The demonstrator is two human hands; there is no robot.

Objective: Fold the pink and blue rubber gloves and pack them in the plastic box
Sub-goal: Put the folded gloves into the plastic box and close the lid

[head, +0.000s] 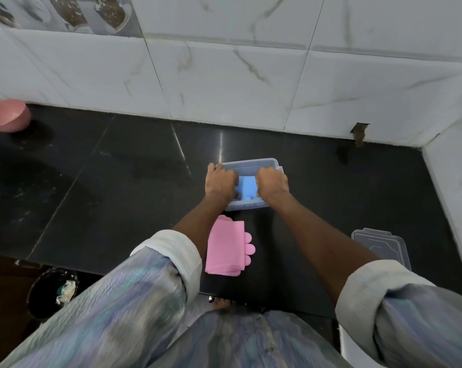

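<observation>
Inside the plastic box (251,163), blue gloves (247,185) half-hidden under left hand (220,181) and right hand (272,181), both curled onto them.

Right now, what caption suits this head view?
Both hands, left hand and right hand, press blue glove into plastic box; folded pink glove waits.

The dark counter (91,181) carries plastic box (251,162), pink gloves (226,248), lid (378,245), apparently pink bowl (8,115).
</observation>
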